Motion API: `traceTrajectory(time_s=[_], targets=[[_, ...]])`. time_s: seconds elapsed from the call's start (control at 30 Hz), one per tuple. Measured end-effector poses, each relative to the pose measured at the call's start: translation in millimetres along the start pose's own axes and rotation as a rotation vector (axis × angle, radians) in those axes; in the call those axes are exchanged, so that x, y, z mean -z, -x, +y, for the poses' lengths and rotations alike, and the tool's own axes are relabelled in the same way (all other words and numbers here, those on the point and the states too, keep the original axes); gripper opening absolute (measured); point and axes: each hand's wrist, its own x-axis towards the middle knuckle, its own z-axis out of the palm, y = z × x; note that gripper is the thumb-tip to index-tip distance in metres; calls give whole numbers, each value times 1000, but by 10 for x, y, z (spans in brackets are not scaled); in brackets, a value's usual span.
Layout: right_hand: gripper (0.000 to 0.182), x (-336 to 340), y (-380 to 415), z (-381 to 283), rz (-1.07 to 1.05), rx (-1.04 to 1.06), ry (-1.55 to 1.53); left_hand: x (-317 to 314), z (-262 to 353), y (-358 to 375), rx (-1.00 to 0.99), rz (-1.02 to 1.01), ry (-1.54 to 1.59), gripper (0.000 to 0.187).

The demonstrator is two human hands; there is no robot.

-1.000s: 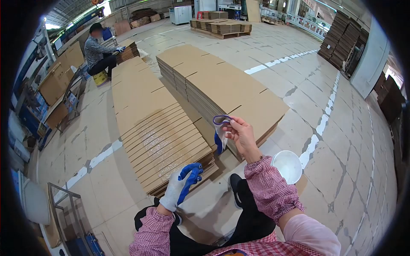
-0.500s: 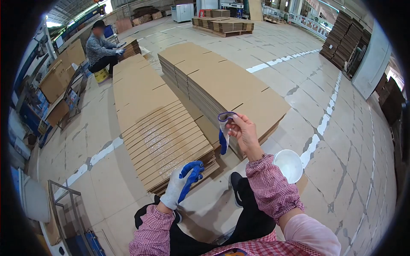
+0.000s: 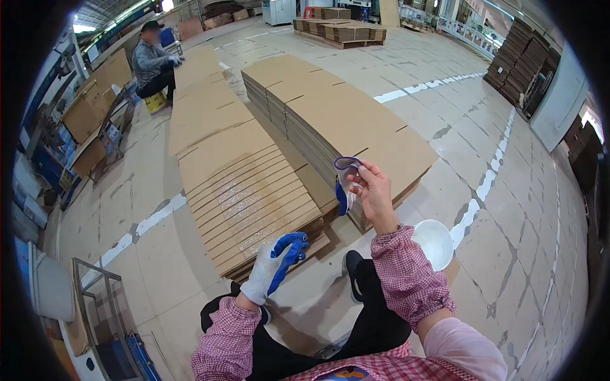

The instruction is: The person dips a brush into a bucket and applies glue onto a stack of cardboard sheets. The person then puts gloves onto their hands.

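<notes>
My right hand (image 3: 373, 190) is bare and pinches the cuff of a white and blue work glove (image 3: 344, 190), which hangs down with its cuff loop open. My left hand (image 3: 277, 263) wears a matching glove, white on the back and blue on the palm and fingers. Its fingers are loosely bent and hold nothing. Beside it, the front of a stack of flat cardboard sheets (image 3: 254, 197) is fanned in steps, with a wet, shiny patch across the edges. A second, taller cardboard stack (image 3: 343, 114) stands behind my right hand.
A white bucket (image 3: 433, 244) stands right of my right forearm. At the far left end of the fanned stack sits a person (image 3: 152, 63) wearing gloves. A metal frame (image 3: 95, 286) stands at lower left. More cardboard (image 3: 340, 32) lies on a pallet behind.
The far person's sheets now lie flat over the stack's far part instead of standing raised in their hands. My view has shifted slightly; my right hand still holds the glove.
</notes>
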Motion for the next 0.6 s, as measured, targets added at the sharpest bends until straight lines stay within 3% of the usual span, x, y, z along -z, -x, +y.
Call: traceTrajectory(time_s=[0.33, 0.6], targets=[[12, -30, 13, -21, -32, 3, -24, -3, -11, -5, -24, 3, -6, 39], [12, -179, 212, -45, -378, -205, 116, 5, -13, -19, -80, 103, 21, 38]])
